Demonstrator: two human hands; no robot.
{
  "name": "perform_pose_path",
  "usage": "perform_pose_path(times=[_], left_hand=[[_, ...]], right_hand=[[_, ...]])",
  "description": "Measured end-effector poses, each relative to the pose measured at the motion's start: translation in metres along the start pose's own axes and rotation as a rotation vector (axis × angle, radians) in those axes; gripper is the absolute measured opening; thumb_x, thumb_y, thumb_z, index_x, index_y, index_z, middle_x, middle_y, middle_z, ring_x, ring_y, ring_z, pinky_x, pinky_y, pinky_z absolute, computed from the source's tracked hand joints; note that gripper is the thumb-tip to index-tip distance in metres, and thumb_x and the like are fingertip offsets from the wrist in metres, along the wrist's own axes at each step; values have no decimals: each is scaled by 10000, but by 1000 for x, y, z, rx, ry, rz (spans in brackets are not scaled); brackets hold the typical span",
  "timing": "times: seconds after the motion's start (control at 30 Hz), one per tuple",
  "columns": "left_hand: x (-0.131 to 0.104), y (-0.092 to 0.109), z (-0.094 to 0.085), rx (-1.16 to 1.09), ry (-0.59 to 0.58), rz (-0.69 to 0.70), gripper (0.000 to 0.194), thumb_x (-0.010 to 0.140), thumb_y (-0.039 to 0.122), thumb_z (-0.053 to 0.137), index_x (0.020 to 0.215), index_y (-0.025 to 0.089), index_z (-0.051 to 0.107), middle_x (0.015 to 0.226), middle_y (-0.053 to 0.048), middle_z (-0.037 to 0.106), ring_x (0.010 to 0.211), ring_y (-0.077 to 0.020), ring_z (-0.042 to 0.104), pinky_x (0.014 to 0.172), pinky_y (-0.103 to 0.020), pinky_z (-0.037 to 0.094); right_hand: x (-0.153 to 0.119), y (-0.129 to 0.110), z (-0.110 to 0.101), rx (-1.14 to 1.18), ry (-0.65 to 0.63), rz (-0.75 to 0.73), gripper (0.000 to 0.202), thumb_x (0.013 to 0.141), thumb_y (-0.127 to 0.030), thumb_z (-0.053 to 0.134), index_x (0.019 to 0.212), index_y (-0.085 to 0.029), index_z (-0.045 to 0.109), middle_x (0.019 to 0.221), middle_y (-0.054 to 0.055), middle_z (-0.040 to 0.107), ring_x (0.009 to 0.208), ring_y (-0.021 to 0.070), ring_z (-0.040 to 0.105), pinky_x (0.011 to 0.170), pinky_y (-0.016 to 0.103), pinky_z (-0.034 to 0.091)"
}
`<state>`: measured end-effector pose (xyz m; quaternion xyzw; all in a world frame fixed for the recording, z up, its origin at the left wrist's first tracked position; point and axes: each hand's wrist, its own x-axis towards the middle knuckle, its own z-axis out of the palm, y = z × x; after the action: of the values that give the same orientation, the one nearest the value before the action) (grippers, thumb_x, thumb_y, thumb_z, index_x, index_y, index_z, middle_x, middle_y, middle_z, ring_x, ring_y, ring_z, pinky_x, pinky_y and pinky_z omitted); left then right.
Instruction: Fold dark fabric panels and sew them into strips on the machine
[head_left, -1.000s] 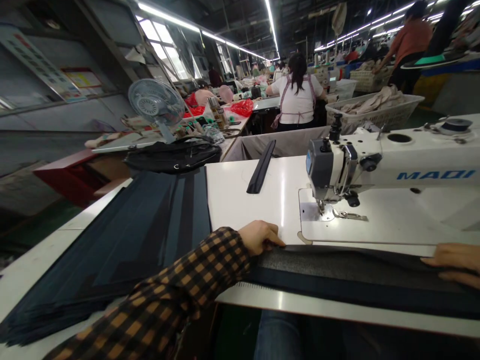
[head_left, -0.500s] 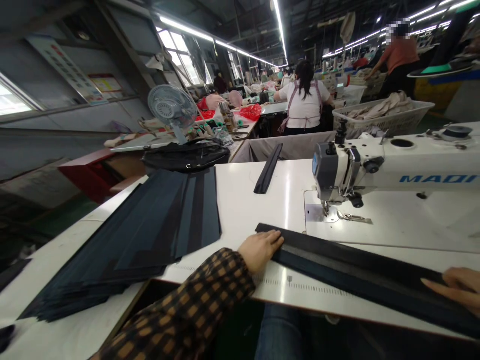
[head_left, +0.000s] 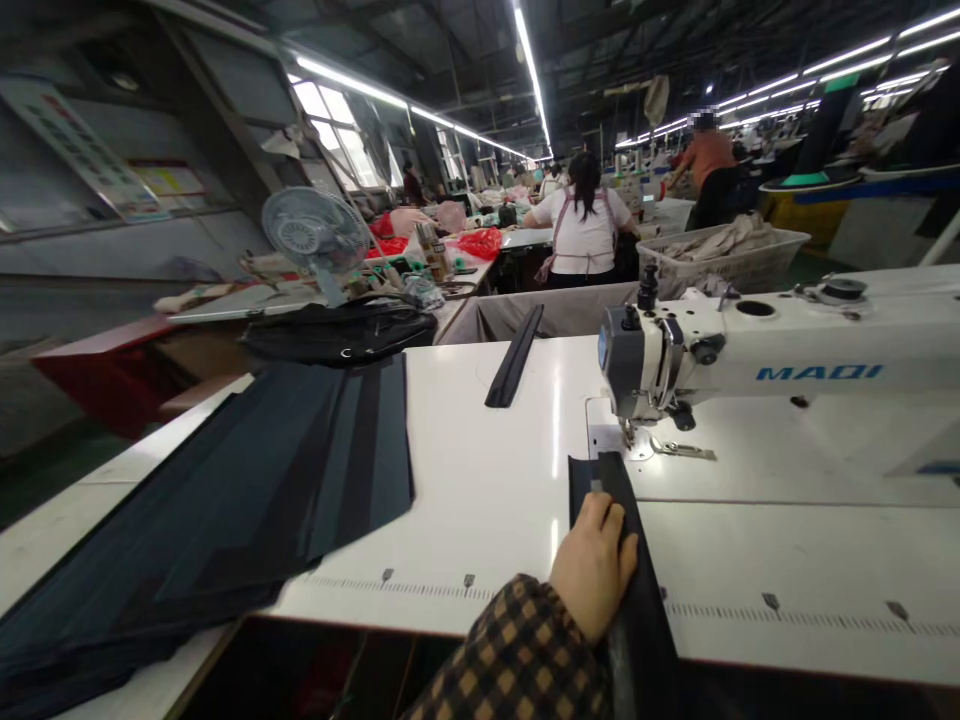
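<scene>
My left hand, in a checked sleeve, is closed on a long dark fabric strip near its far end. The strip runs from just before the needle area of the white sewing machine down over the table's front edge. My right hand is out of view. A short dark folded strip lies farther back on the white table. On the left a stack of dark fabric pieces spreads over the tabletop.
A black bag and a fan stand behind the stack. Beyond the machine is a white basket of light cloth. One person sits ahead with their back turned; another bends farther right.
The long strip has turned from lying crosswise to pointing toward the machine. My left hand has moved right and down with it, and my right hand has left the view. The camera view has shifted.
</scene>
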<state>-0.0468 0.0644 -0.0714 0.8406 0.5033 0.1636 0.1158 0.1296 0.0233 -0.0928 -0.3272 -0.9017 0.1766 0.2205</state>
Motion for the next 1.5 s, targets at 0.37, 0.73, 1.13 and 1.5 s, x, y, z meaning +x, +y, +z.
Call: perform_pose_path(times=[0.37,0.73,1.13,1.5], left_hand=[[11,23,10,-19,-50,64,258,764,146,470,1020,172,485,1282,-97,403,1233,-254,335,983,-387,388],[18,20,17,-27,-76,33,244,721,126,463,949,165,539,1367,-107,336,1274,-262,251,1017,-409,340],[16,20,21,-37,8,61,373,699,139,470,1069,105,495,1322,-150,394,1247,-280,306,1005,-436,354],[-5,5,-2,-304,223,-371,365,837,181,394,1200,157,361,995,-73,586,892,-164,586,783,-316,488]], right_hand=[[65,93,-34,8,211,334,54,768,-237,532,815,-220,552,931,22,525,917,166,494,814,325,413],[81,89,-30,-46,123,572,124,751,-307,530,655,-229,541,685,-19,546,677,140,503,640,279,397],[49,68,-12,-219,234,274,292,858,-193,369,1099,-192,533,1185,63,520,1115,179,444,935,357,389],[25,48,1,-529,69,154,471,880,-263,350,1319,-99,304,1373,99,301,1270,213,239,993,407,351]])
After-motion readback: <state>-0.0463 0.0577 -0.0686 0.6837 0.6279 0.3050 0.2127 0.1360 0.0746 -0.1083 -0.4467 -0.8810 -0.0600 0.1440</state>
